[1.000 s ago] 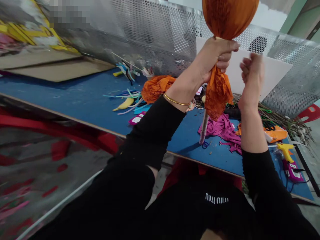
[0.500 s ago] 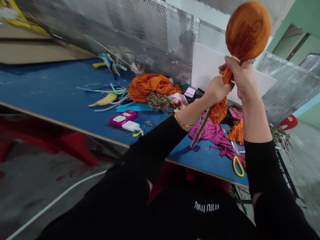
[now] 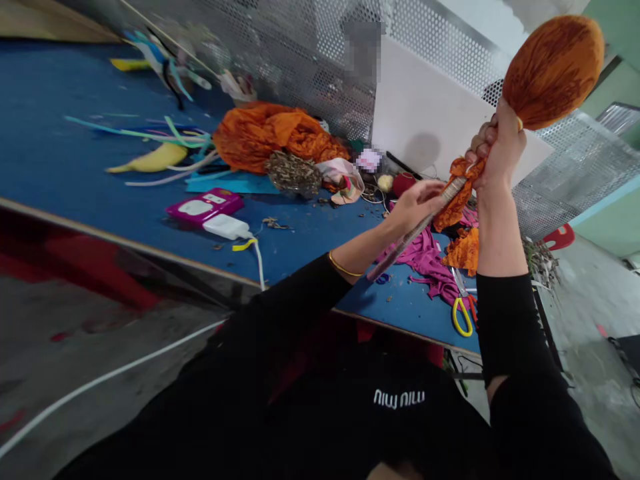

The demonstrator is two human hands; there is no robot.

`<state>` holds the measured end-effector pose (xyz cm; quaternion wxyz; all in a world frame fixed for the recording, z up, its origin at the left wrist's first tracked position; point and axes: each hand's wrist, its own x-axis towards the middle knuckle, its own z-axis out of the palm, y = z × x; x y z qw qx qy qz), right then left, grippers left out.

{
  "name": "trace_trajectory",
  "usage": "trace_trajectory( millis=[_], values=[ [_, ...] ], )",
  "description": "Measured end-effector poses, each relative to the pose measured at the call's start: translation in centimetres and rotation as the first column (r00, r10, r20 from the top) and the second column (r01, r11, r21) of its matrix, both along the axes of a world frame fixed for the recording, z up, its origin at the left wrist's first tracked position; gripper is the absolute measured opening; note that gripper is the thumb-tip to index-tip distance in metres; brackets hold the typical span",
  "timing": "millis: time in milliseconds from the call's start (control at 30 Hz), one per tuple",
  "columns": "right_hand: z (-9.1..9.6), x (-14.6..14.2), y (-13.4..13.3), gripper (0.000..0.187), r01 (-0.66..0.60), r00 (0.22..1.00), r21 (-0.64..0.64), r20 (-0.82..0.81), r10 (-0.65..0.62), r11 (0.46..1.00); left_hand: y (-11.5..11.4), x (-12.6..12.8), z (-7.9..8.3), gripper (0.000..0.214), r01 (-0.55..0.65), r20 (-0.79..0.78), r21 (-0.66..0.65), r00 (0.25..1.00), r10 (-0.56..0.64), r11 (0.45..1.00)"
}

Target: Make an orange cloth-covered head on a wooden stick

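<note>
A round bundle (image 3: 555, 70) covered in orange dark-patterned cloth is raised at the upper right, tilted, on a thin stick (image 3: 407, 237). My right hand (image 3: 500, 143) is closed around the gathered cloth just below the ball. Loose orange cloth (image 3: 453, 207) hangs under that grip, and pale thread is wound round the upper stick. My left hand (image 3: 417, 210) lies along the stick lower down, fingers stretched out and loosely apart; whether it bears on the stick is hard to see.
On the blue table (image 3: 300, 247) lie a heap of orange cloth (image 3: 270, 137), a bag of dry plant bits (image 3: 293, 173), a magenta packet (image 3: 205, 205), magenta cloth (image 3: 430, 267) and yellow-handled scissors (image 3: 461, 318). A white board (image 3: 415, 100) leans against the perforated metal screen (image 3: 305, 60).
My left hand has come off the gathered cloth and moved down beside the stick, its fingers opening. My right hand keeps hold, and the ball tilts further right. The camera view has shifted.
</note>
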<state>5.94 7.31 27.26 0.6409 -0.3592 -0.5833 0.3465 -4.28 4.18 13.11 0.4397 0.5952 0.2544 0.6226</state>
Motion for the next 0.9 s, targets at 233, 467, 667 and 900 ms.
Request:
trace_trajectory(
  millis=[233,467,667,900],
  values=[
    [0.4,-1.4,-1.2,0.037,0.012,0.994,0.053,0.106,-0.018,0.999,1.1,-0.7,4.8,0.009,-0.058,0.038,0.099,0.998,0.055,0.993],
    [0.3,-1.3,-1.5,0.038,-0.026,0.995,0.079,0.100,0.018,0.997,-0.6,-2.4,5.0,0.025,-0.367,-0.149,0.126,0.912,0.383,0.922],
    [0.5,-2.3,-2.2,0.038,-0.078,0.996,0.115,0.049,0.073,0.990,-2.0,-2.0,4.4,0.030,-0.280,-0.003,0.166,0.959,0.285,0.946],
    [0.4,-3.4,-3.1,0.050,-0.128,0.991,0.175,-0.009,0.132,0.976,-0.6,-3.3,7.2,0.033,-0.440,0.328,0.257,0.877,0.351,0.860]
  ],
)
